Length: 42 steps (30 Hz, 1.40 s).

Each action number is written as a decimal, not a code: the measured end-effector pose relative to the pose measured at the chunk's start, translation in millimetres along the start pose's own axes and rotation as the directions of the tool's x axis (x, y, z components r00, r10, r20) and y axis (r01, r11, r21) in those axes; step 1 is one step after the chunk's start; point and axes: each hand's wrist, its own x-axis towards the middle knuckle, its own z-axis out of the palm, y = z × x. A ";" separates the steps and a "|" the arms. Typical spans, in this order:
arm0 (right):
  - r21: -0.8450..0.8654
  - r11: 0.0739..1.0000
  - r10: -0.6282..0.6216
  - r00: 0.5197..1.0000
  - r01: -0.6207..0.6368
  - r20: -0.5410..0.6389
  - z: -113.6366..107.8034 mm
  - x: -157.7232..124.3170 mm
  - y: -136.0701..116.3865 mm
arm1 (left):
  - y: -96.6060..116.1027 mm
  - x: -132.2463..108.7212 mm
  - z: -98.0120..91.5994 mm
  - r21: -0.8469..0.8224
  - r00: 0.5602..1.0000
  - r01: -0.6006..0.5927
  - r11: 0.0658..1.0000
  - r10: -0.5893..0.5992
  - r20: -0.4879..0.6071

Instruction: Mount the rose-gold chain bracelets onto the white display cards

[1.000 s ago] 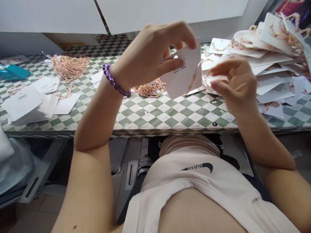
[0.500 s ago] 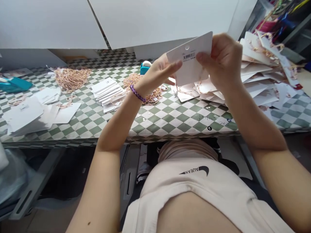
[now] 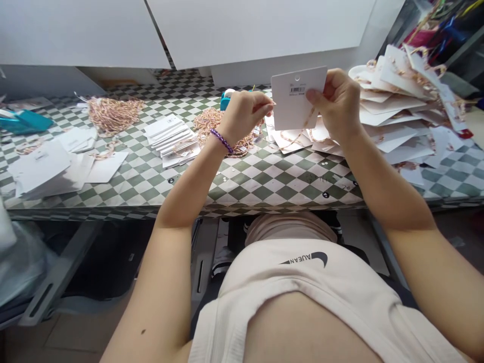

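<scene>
Above the table (image 3: pixel 264 189), the right hand (image 3: pixel 340 105) clamped the card (image 3: pixel 289 111) by its right side; the left hand (image 3: pixel 245 112), fingertips pinched together, was at its left edge. Chains (image 3: pixel 207 120) lay behind the left wrist, white panels (image 3: pixel 264 30) beyond.

A small jewellery workshop, it seems from where I stand on the seat side of this checkered worktable (image 3: pixel 257 182). Around one fanned row of white cards (image 3: pixel 168 136), beaded strands lie in bulk: a heap (image 3: pixel 206 120) just right of the row, a bundle (image 3: pixel 113 115) off to its left. Farther left sits what looks like a teal tape dispenser (image 3: pixel 28 122); well to the row's right rises a pile of carded pieces (image 3: pixel 397 112). A raised card (image 3: pixel 289 115), right of the row, bears a barcode label (image 3: pixel 297 90), as shop goods do.
</scene>
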 end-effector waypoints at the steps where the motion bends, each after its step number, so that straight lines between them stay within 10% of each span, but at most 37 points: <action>1: -0.007 1.000 0.004 1.000 -0.004 -0.006 -0.3 -0.4 -1.5 | 0.8 -1.1 -1.4 0.034 1.000 -0.003 0.999 0.003 -0.022; 7: -0.040 0.999 -0.028 0.999 0.026 -0.039 -7.9 -0.1 -3.5 | -1.8 -1.1 -7.0 -0.098 0.976 0.048 0.994 -0.067 -0.207; 17: -0.090 0.995 -0.038 0.997 0.032 -0.068 -2.0 -9.6 -10.5 | 17.9 -9.3 0.9 -0.219 0.992 0.123 0.968 -0.111 0.065; 42: -0.333 0.937 0.083 0.994 -0.102 -0.070 12.0 -21.8 7.1 | 34.4 -17.8 7.8 -0.019 0.996 0.065 0.998 -0.066 -0.067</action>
